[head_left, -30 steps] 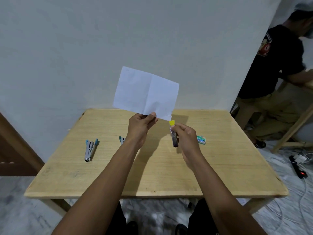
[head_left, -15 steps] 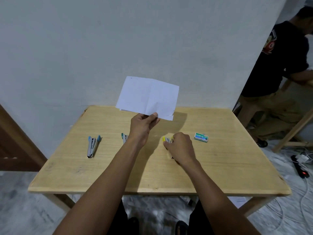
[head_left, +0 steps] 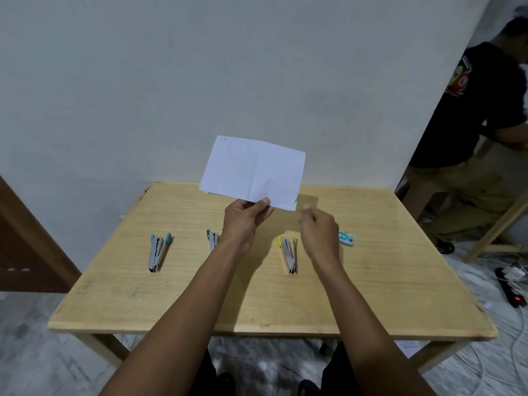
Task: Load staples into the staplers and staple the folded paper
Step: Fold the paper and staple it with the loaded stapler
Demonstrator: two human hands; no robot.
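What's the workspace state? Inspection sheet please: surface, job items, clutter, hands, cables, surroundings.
Surface: wooden table, set against the wall.
Job's things: folded paper held up over the far edge; blue stapler, teal stapler (partly behind the left wrist) and yellow stapler lying in a row; staple box right of them.
Clutter: nothing seen.
Hands: left hand pinches the paper's lower edge; right hand loosely curled, holds nothing.
Cables: power strip and white leads on the floor, right.
Surroundings: another person at right; door at left.

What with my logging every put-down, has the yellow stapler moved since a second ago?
Yes. The yellow stapler came down from the right hand onto the table, left of the staple box.
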